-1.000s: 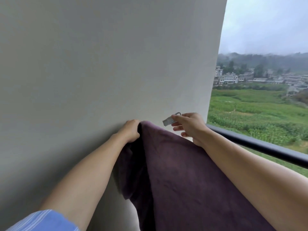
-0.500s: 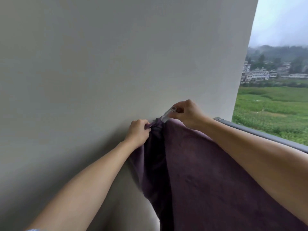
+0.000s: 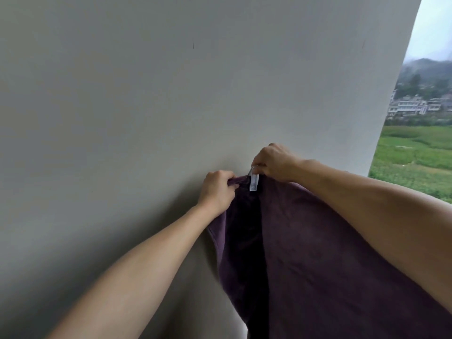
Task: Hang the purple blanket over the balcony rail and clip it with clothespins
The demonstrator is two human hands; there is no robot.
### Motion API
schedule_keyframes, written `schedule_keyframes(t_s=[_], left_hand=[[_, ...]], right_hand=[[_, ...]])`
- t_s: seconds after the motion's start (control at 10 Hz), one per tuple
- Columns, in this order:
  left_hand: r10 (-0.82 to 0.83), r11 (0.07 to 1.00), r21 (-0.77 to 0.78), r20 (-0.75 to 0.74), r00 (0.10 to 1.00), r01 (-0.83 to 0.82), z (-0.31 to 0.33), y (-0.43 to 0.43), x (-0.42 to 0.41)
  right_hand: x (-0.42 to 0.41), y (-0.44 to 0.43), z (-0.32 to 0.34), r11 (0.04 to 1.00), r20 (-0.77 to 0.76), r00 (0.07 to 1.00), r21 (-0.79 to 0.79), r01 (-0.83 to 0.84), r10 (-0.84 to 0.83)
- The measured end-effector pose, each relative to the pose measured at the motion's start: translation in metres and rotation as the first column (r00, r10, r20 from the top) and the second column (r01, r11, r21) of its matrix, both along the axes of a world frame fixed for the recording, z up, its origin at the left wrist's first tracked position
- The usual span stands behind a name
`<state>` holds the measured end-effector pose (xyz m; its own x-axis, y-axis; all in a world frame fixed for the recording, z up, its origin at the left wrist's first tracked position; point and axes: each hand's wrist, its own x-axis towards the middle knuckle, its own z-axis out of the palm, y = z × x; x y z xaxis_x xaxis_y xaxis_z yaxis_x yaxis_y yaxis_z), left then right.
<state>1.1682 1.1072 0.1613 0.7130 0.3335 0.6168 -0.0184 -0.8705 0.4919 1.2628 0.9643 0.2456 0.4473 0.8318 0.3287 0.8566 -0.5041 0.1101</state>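
Tipped the clothespin [image 3: 254,183] from a slant to upright since half a second ago, seating it astride the top fold of the purple blanket [image 3: 318,253]. Pinching its upper end with the right hand [image 3: 274,162], probably to keep the jaws spread while seating. Gripping bunched fabric just beside it with the left hand [image 3: 216,192], fingers curled, likely to stop the edge sliding. Draped at the wall [image 3: 146,118] end of the rail, itself hidden under cloth. Cannot tell whether biting rail or fabric only.
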Motion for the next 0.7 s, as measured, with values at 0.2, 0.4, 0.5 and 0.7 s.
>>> schedule_keyframes(t_s=[0.2, 0.4, 0.5, 0.7], left_hand=[[-0.029, 0.998, -0.061, 0.006, 1.0, 0.029, -0.014, -0.006, 0.005], [0.022, 0.988, -0.152, -0.016, 1.0, -0.024, -0.015, -0.003, 0.009], [0.028, 0.989, -0.146, -0.058, 0.998, -0.036, -0.013, -0.001, 0.006], [0.061, 0.992, -0.108, -0.094, 0.994, -0.071, -0.005, 0.003, -0.005]], right_hand=[[0.007, 0.013, -0.01, 0.985, 0.062, 0.995, -0.15, 0.08, -0.071], [0.018, 0.0, -0.015, 0.979, -0.081, 0.993, -0.195, 0.065, -0.082], [0.021, -0.002, -0.023, 0.977, -0.133, 0.985, -0.195, 0.086, -0.114], [0.01, -0.024, -0.022, 0.973, -0.282, 0.933, -0.122, 0.195, -0.222]])
